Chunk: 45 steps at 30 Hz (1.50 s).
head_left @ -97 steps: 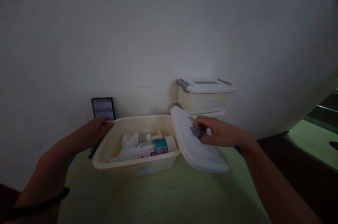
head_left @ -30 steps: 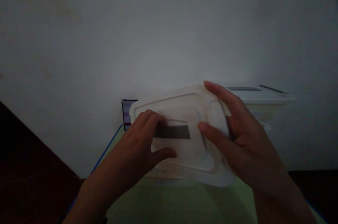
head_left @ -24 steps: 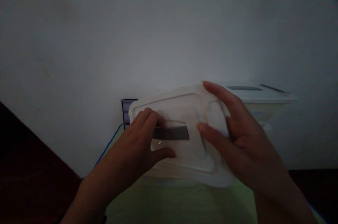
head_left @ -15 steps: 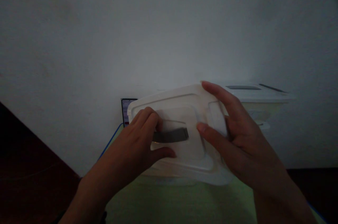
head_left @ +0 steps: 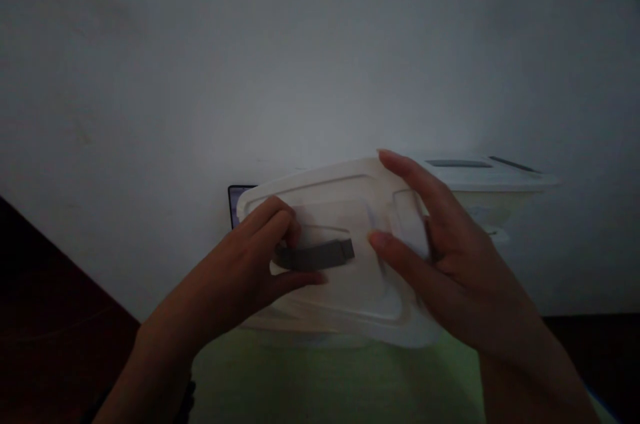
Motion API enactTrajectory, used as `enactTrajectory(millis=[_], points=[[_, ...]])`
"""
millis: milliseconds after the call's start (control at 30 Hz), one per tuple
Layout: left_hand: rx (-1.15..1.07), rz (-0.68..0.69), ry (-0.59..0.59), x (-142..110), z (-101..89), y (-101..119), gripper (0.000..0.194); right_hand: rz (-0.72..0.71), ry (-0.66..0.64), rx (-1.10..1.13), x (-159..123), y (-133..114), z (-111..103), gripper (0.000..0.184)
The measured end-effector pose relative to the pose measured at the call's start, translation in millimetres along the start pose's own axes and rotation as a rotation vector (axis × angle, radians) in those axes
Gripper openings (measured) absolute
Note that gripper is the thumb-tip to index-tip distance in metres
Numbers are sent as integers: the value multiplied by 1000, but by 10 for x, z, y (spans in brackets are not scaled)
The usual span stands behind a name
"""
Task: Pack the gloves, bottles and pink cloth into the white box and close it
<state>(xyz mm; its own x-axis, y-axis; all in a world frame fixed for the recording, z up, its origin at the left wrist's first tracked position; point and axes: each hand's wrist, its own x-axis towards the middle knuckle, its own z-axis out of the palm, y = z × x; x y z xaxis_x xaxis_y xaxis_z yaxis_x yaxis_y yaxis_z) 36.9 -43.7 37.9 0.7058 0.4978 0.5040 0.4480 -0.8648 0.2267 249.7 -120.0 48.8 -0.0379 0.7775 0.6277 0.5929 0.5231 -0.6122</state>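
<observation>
A white plastic lid (head_left: 360,291) with a grey handle (head_left: 315,255) is held up in front of me, tilted toward the camera. My left hand (head_left: 240,277) grips the lid's left side, with fingers curled at the left end of the grey handle and the thumb under it. My right hand (head_left: 445,264) clasps the lid's right edge, fingertips over the top rim and thumb on the face. The cream box under the lid is almost wholly hidden; only a strip of its front (head_left: 300,331) shows.
Behind on the right stand stacked lidded cream boxes (head_left: 490,194) against the white wall. A phone (head_left: 235,201) leans on the wall behind the lid's left corner. The green table top (head_left: 320,384) lies below, dark floor at both sides.
Since 3.2 s ago the lid went from lying beside the open box to being held up by both hands. In the last second the grey handle's left end has lifted under my left fingers.
</observation>
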Motion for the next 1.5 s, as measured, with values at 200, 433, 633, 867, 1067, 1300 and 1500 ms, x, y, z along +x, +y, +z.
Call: enactTrajectory(millis=[200, 433, 633, 867, 1067, 1300, 1500], points=[[6, 53, 22, -21, -42, 3, 23, -31, 11, -132, -3, 17, -60, 65], [168, 71, 113, 3, -20, 43, 24, -64, 36, -146, 15, 6, -58, 70], [220, 43, 131, -2, 40, 49, 26, -83, 24, -196, 41, 62, -49, 68], [187, 3, 122, -1, 80, 37, 27, -98, -67, -231, 52, 80, -41, 59], [212, 70, 175, -6, 44, -6, 25, -107, 13, -183, 51, 122, -48, 57], [199, 38, 236, -70, -28, -112, 25, 42, 175, 43, 47, 202, -62, 56], [44, -191, 376, -111, -47, -287, 34, 253, 335, 275, 64, 210, -151, 56]])
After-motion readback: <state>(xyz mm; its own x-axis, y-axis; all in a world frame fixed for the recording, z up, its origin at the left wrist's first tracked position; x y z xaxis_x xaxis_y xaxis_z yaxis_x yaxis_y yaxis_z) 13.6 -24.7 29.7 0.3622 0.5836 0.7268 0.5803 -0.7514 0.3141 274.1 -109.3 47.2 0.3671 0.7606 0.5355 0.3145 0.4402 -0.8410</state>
